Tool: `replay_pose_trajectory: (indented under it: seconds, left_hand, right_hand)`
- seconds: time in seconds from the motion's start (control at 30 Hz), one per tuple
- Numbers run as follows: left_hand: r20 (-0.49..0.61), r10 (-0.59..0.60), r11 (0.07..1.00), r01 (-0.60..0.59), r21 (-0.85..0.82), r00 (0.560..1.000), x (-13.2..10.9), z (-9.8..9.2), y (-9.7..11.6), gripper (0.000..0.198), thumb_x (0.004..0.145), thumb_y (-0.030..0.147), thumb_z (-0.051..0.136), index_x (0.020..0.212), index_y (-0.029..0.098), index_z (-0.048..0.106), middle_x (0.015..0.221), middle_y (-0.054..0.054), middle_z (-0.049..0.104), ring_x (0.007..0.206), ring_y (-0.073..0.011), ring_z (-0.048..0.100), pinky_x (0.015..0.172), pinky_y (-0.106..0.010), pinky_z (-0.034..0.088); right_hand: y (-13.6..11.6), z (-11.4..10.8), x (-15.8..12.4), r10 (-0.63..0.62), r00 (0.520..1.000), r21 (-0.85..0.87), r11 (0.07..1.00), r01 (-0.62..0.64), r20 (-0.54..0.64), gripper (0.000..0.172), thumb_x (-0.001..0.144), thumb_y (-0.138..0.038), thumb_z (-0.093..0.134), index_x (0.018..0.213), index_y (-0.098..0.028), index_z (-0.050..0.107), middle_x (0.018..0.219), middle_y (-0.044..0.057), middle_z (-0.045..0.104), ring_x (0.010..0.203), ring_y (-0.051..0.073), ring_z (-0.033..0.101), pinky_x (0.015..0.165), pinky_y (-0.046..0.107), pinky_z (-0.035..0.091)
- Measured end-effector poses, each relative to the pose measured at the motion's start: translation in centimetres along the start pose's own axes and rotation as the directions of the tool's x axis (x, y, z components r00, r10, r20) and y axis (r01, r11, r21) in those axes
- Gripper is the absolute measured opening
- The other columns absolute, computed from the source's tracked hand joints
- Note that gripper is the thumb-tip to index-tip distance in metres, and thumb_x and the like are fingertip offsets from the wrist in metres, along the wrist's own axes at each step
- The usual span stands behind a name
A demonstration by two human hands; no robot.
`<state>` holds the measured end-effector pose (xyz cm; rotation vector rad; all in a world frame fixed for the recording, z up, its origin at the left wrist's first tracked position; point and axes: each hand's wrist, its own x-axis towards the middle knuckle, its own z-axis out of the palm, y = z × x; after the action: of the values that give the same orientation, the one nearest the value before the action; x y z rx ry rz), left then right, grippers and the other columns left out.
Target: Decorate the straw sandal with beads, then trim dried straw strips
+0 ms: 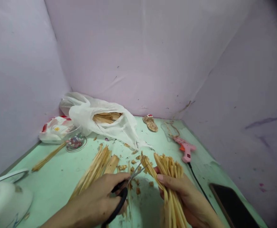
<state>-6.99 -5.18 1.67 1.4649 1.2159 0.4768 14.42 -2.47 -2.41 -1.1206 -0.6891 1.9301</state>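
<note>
My left hand point(105, 196) is closed round the black handles of a pair of scissors point(121, 196). Their blades are parted and point at the tip of one dried strip point(146, 163). A bundle of dried, straw-coloured plant strips point(173, 186) is gripped in my right hand point(185, 193), with the single strip set apart from the rest by the thumb. More dried strips point(93, 171) lie on the table beyond my left hand, partly hidden by it. Small cut bits point(137, 190) are scattered between my hands.
A white plastic bag point(86, 110) holding more strips lies at the back, near a clear dish of beads point(76, 142). A woven slipper-shaped piece point(150, 123) rests by the wall. At right are a pink glue gun point(187, 150) with a black cord and a phone point(232, 205).
</note>
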Motion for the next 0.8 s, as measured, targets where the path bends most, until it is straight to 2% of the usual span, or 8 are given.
replay_pose_trajectory:
  seconds: [0.1, 0.2, 0.3, 0.43, 0.6, 0.7, 0.8]
  left_hand:
    - [0.073, -0.024, 1.0, 0.024, 0.002, 0.997, 0.0, -0.1, 0.9, 0.02, 0.064, 0.019, 0.05, 0.081, 0.02, 0.061, 0.064, 0.005, 0.048, 0.061, -0.0119, 0.042, 0.052, -0.02, 0.033]
    - [0.064, 0.007, 1.0, -0.006, -0.007, 0.998, 0.0, 0.1, 1.0, 0.01, 0.064, 0.018, 0.051, 0.073, 0.019, 0.056, 0.063, 0.006, 0.046, 0.059, -0.0108, 0.038, 0.051, -0.019, 0.032]
    - [0.069, 0.018, 0.998, -0.014, -0.061, 0.997, 0.2, 0.4, 0.3, 0.008, 0.065, 0.018, 0.051, 0.072, 0.018, 0.055, 0.061, 0.006, 0.043, 0.058, -0.0102, 0.039, 0.05, -0.019, 0.031]
    - [0.061, 0.011, 0.99, -0.002, -0.144, 0.998, 0.7, 0.7, -0.8, 0.013, 0.066, 0.016, 0.049, 0.074, 0.015, 0.059, 0.061, 0.005, 0.043, 0.058, -0.0093, 0.04, 0.052, -0.019, 0.032]
    - [0.057, -0.044, 0.962, 0.058, -0.266, 0.997, 0.7, 0.7, -0.6, 0.016, 0.066, 0.016, 0.051, 0.075, 0.017, 0.063, 0.063, 0.003, 0.054, 0.057, -0.0101, 0.046, 0.046, -0.018, 0.036]
    - [0.08, -0.073, 0.957, 0.092, -0.274, 0.994, 0.8, 0.9, -0.8, 0.015, 0.065, 0.017, 0.053, 0.076, 0.017, 0.063, 0.059, 0.004, 0.053, 0.051, -0.0087, 0.045, 0.042, -0.016, 0.037]
    - [0.073, -0.109, 0.957, 0.125, -0.26, 0.991, 1.1, 1.0, -1.7, 0.022, 0.063, 0.018, 0.054, 0.083, 0.016, 0.063, 0.063, 0.003, 0.054, 0.046, -0.0078, 0.044, 0.038, -0.017, 0.034]
  right_hand:
    - [0.1, 0.4, -0.2, 0.018, 1.0, -0.026, 0.999, -0.018, -0.004, 0.025, 0.053, -0.022, 0.08, 0.074, -0.013, 0.069, 0.058, 0.0, 0.064, 0.046, 0.007, 0.055, 0.046, 0.015, 0.044]
    - [0.4, 0.8, -0.3, 0.045, 0.998, -0.03, 0.999, -0.043, 0.049, 0.026, 0.051, -0.022, 0.08, 0.073, -0.013, 0.069, 0.056, -0.001, 0.062, 0.045, 0.007, 0.053, 0.046, 0.016, 0.043]
    - [0.6, 0.9, -0.2, 0.053, 0.996, -0.031, 0.998, -0.051, 0.074, 0.027, 0.052, -0.021, 0.08, 0.075, -0.014, 0.069, 0.059, 0.0, 0.062, 0.046, 0.007, 0.053, 0.047, 0.016, 0.044]
    - [0.6, 0.6, -0.1, 0.02, 0.999, -0.058, 0.998, -0.017, 0.044, 0.025, 0.052, -0.022, 0.08, 0.072, -0.014, 0.067, 0.056, -0.002, 0.058, 0.046, 0.006, 0.05, 0.045, 0.015, 0.042]
    - [0.2, 0.4, -0.3, -0.037, 0.998, -0.076, 0.996, 0.041, 0.054, 0.029, 0.055, -0.027, 0.08, 0.078, -0.015, 0.067, 0.061, -0.001, 0.059, 0.048, 0.006, 0.05, 0.046, 0.016, 0.041]
    - [0.2, 0.3, -0.3, -0.077, 0.993, -0.097, 0.992, 0.085, 0.085, 0.034, 0.052, -0.029, 0.081, 0.08, -0.016, 0.066, 0.06, -0.002, 0.059, 0.047, 0.007, 0.048, 0.044, 0.017, 0.039]
    - [0.4, 0.1, -0.1, -0.116, 0.993, -0.123, 0.985, 0.117, 0.015, 0.033, 0.049, -0.024, 0.082, 0.077, -0.016, 0.066, 0.055, -0.004, 0.055, 0.045, 0.006, 0.044, 0.042, 0.017, 0.036]
